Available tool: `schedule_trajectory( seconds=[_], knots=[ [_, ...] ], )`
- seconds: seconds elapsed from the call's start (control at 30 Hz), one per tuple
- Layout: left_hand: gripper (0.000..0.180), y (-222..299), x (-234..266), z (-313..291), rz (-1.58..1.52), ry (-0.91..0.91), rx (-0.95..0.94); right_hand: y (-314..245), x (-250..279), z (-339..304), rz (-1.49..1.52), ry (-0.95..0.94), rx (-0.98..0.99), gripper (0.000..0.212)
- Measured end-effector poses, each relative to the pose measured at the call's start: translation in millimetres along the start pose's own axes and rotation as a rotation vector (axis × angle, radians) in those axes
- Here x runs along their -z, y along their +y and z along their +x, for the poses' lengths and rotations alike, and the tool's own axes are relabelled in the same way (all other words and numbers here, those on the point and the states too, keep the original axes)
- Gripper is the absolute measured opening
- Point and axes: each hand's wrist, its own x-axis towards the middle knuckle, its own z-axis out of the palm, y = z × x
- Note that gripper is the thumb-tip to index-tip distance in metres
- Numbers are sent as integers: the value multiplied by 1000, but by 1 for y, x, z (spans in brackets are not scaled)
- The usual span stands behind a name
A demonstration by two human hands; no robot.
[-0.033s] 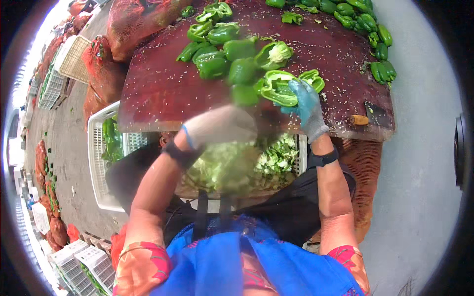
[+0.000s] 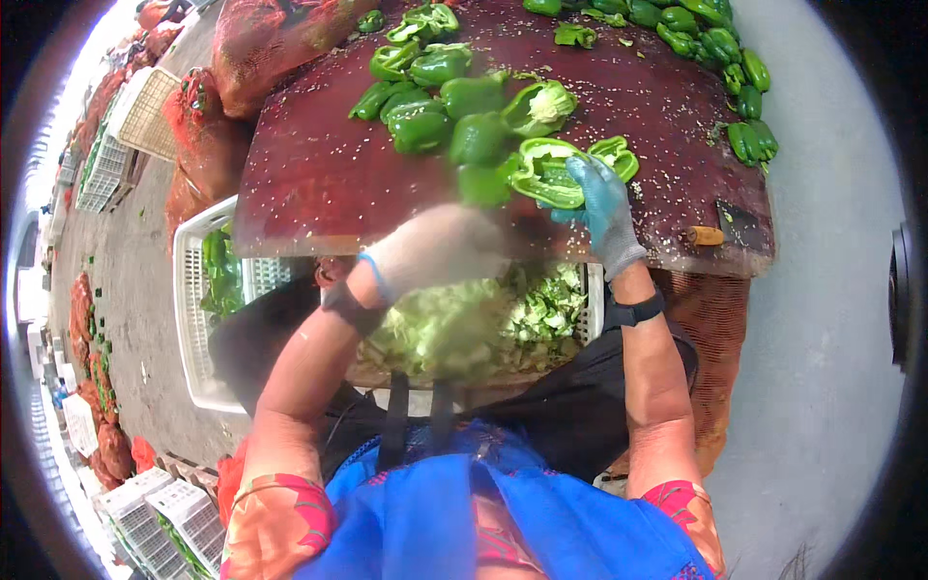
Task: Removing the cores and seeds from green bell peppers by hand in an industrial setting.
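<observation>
Well, closest in, below the near edge of the worktop (image 2: 319, 184), sits one crate (image 2: 594, 300) of pale green trimmings (image 2: 546, 314), too many to count; one white crate (image 2: 187, 319) with green pieces (image 2: 222, 271) in it stands off the worktop's left near corner, and one orange mesh sack (image 2: 710, 338) is under its right end. The left hand (image 2: 440, 246), pale-gloved, is at the middle of the near edge, so blurred that I cannot tell whether it is spread, closed or holding anything. The right hand (image 2: 604, 213), gloved in blue and grey, grips one cut-open pepper (image 2: 549, 174) over the worktop's near right part; one more cut piece (image 2: 616, 159) shows just beyond. One knife (image 2: 706, 236) with an orange handle lies near the right near corner. Across the worktop's middle and far left are about ten green peppers (image 2: 420, 128), some halved, a few blurred; along its far right edge runs a heap (image 2: 720, 45) of more than ten. The surface is dark red, strewn with pale seeds. Grey floor (image 2: 155, 300) spreads left of the worktop; beyond its left side stand at least two red mesh sacks (image 2: 256, 48) and one beige crate (image 2: 150, 111)
</observation>
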Motion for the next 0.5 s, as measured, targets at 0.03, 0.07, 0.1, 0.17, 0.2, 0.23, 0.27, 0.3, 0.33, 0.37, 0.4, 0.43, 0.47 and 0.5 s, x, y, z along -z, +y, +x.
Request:
schedule_trajectory(
  seconds=[0.03, 0.07, 0.1, 0.17, 0.2, 0.23, 0.27, 0.3, 0.33, 0.37, 0.4, 0.43, 0.47, 0.5],
  knots=[
    [27, 6, -2, 9, 614, -141, 2, -5, -5, -3, -14, 23, -36, 31],
    [27, 14, -2, 19, 613, -139, 5, 4, -2, 1, -16, 20, -37, 31],
    [20, 26, 0, 38, 623, 23, 226, 20, 12, 8, -146, -6, 74, 33],
    [21, 53, 13, 62, 646, 113, 527, 26, 8, 7, -143, -72, 163, 34],
    [21, 46, 12, 63, 653, 119, 537, 17, -4, 0, -142, -85, 166, 34],
    [38, 33, 10, 64, 697, 139, 445, 6, -15, -8, -199, -93, 68, 33],
    [60, 22, 8, 62, 740, 156, 352, 0, -22, -13, -257, -101, -31, 32],
    [71, 27, 12, 62, 693, 161, 330, 1, -19, -18, -195, -145, -29, 33],
    [71, 28, 15, 64, 685, 156, 328, 3, -16, -17, -195, -138, -37, 33],
    [71, 28, 17, 67, 677, 42, 360, 6, -12, -15, -251, -165, 4, 33],
    [71, 27, 20, 67, 672, -70, 394, 6, -10, -13, -306, -198, 47, 34],
    [59, 17, 30, 56, 639, 83, 80, 6, -7, -11, -363, -228, 91, 34],
    [59, 16, 32, 51, 635, 83, 79, 7, -6, -11, -365, -226, 87, 34],
    [50, 21, 39, 48, -66, 308, 352, 6, -6, -9, -258, -228, 81, 33]
  ],
)
